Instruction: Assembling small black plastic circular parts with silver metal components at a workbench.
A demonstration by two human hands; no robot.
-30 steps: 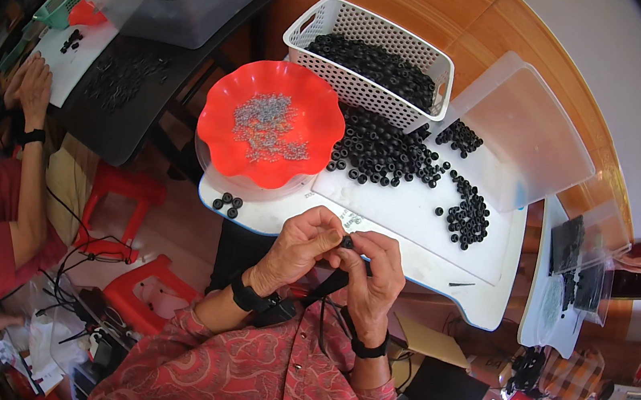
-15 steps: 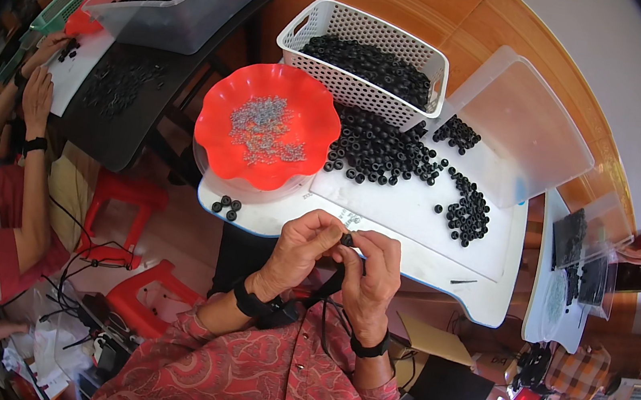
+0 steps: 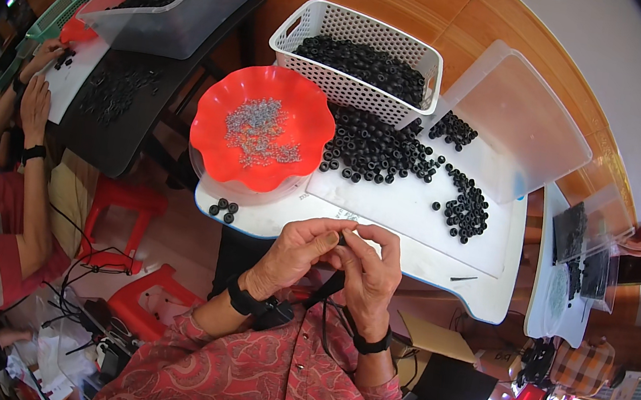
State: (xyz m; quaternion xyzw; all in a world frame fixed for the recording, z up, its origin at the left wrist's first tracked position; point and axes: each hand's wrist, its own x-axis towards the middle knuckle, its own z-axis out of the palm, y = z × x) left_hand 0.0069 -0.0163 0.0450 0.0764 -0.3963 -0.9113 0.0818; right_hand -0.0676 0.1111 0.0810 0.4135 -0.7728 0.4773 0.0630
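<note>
Grip first: my left hand (image 3: 293,255) and right hand (image 3: 372,271) are pressed together just above the near edge of the bench (image 3: 411,248), fingertips pinched on one small black ring (image 3: 341,238) held between them. Both hands are closed on it, the thumbs meeting over the piece. Compared with half a second ago, the hands sit in nearly the same spot, the fingers drawn a little tighter around the ring.

Just beyond the hands lies a white board (image 3: 417,205) carrying a loose heap of black rings (image 3: 376,147) and a smaller scatter of rings (image 3: 461,206) to the right. A few stray rings (image 3: 224,207) lie at the bench's left corner. A red scalloped bowl (image 3: 260,139) with small grey metal bits in it stands to the left of the heap, touching the board's edge. Behind it, a white lattice basket (image 3: 356,51) is full of more rings, and a clear plastic tub (image 3: 520,125) lies tipped beside it.

At far left another person's hands (image 3: 36,82) work at a dark table (image 3: 118,109); they have shifted slightly since the earlier frame.
</note>
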